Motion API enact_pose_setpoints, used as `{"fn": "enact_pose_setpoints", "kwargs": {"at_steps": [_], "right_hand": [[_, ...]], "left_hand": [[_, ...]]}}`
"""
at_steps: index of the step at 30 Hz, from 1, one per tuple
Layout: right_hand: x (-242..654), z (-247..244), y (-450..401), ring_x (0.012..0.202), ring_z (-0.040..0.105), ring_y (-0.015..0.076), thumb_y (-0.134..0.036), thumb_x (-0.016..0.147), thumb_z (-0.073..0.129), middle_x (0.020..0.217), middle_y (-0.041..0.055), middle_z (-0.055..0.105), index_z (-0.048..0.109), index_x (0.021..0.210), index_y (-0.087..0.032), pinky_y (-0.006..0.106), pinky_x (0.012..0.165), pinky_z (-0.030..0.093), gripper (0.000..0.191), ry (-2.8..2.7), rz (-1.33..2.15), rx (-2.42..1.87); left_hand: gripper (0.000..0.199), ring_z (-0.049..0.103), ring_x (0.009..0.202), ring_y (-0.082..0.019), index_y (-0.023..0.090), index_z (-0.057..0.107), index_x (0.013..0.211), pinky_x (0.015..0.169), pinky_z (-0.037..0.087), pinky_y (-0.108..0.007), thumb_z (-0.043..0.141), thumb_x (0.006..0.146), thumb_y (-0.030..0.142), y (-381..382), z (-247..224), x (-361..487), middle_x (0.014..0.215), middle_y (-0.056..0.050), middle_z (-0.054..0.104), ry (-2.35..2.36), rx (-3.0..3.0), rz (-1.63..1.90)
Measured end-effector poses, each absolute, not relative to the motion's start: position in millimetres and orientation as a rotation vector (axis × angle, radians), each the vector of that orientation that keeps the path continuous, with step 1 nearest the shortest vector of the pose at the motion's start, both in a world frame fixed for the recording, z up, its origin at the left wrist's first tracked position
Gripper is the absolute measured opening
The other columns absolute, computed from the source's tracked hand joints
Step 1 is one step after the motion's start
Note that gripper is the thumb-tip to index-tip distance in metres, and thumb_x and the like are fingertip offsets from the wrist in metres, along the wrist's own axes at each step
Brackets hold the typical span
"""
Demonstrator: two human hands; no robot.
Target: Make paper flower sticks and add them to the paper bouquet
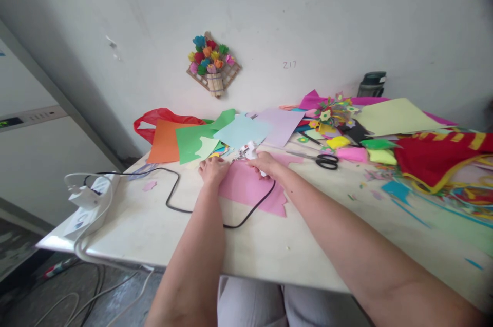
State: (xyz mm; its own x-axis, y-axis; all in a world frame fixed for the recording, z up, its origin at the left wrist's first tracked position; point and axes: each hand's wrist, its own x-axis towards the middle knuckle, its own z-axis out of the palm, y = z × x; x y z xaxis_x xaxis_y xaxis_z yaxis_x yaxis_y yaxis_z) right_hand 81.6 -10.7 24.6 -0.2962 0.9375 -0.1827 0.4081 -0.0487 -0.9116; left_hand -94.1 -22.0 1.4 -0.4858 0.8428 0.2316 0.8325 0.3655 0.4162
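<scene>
My right hand [265, 164] is closed around a white glue gun [251, 150], whose front points away from me. From it a black cord [246, 220] loops over the table toward the left. Under the glue gun lies a pink sheet [246, 188] with a jagged cut edge. My left hand [213, 169] rests at the left edge of that sheet, its fingers curled down and together. What its fingertips hold, if anything, is hidden. Black-handled scissors [326, 161] lie to the right of my right hand.
Orange [165, 139], green and pale blue sheets [242, 131] lie behind my hands. A white power strip [92, 204] sits at the left edge. A bunch of paper flowers [331, 115], clay packets [352, 154] and red cloth [435, 160] crowd the right.
</scene>
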Motion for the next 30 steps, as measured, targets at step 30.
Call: {"fn": "enact_pose_setpoints", "kwargs": {"at_steps": [30], "right_hand": [[79.1,25.5,-11.8,0.027,0.042,0.0092,-0.026,0.068,0.055,0.042,-0.0036,0.046,0.047,0.068,-0.015,0.019,0.029,0.027,0.014,-1.821,1.300,-1.463]], "left_hand": [[0.047,0.026,0.121,-0.032,0.026,0.055,0.098,0.100,-0.001,-0.051,0.049,0.061,0.054,-26.1,1.5,-99.1,0.119,-0.010,0.047,2.699,1.580,0.586]]}}
